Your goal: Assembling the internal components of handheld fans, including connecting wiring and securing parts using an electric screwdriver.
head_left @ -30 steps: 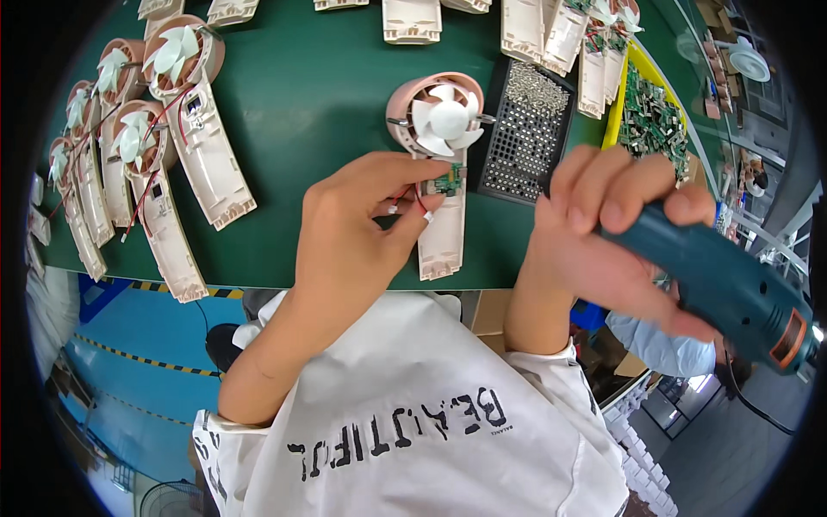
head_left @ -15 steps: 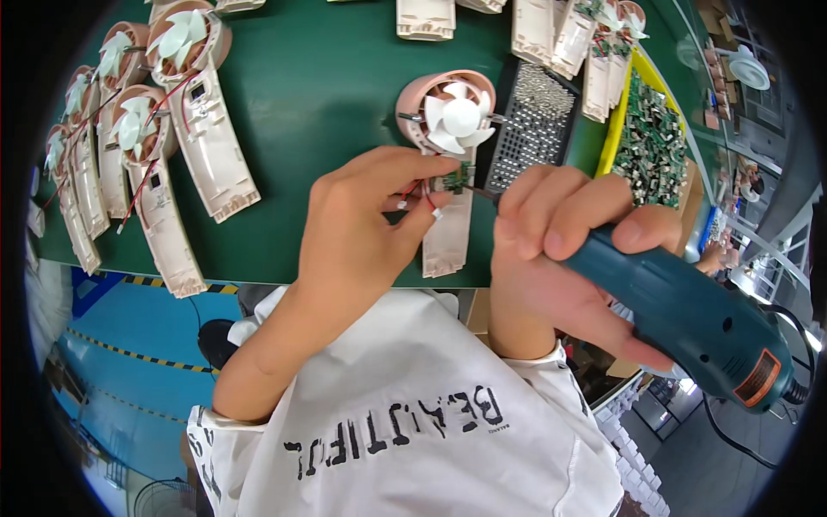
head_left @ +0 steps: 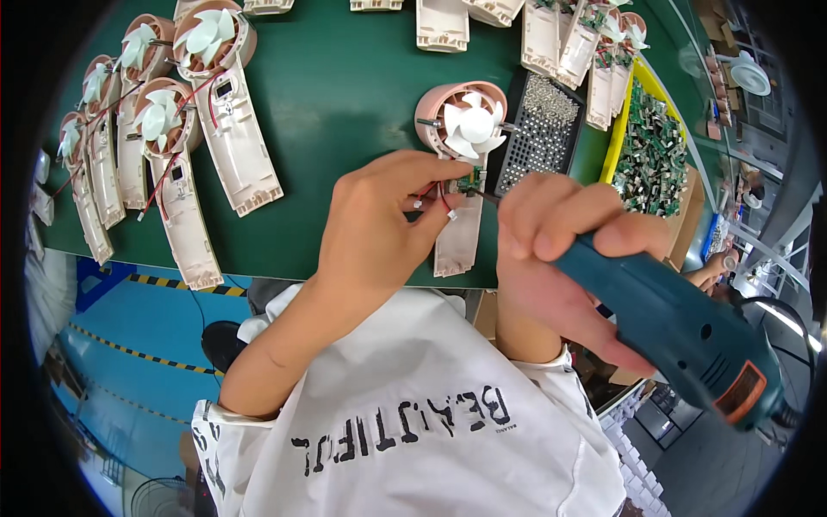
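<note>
"Near the front edge of the flat green table [head_left: 327, 95], what lies between the two hands?"

"A small green circuit board [head_left: 470, 182], set against the long cream plastic handle [head_left: 457, 246] of a fan with a round pink housing [head_left: 431, 112] and white blades [head_left: 474, 125]. The handle's end points toward the person."

"And the left hand [head_left: 370, 220]?"

"Thumb and forefinger pinch the board at its left side. Thin wires run past the fingers to small white plugs [head_left: 451, 214] (one hangs over the handle, by the thumb)."

"What of the right hand [head_left: 564, 246]?"

"Wrapped around a stout teal electric screwdriver [head_left: 672, 314] with an orange-bordered label [head_left: 741, 392]. Its thin dark bit [head_left: 488, 197] reaches the board's right side; whether it touches a screw, I cannot tell."

"And around them?"

"Just right of the fan, a black perforated tray [head_left: 538, 153], small silver screws [head_left: 551, 99] heaped at its far end. Further right, a yellow plastic bin [head_left: 616, 146] full of loose green circuit boards [head_left: 650, 151]. Well apart on the left, several cream-and-pink fan bodies [head_left: 241, 168] lie side by side, red wires trailing from them."
</note>
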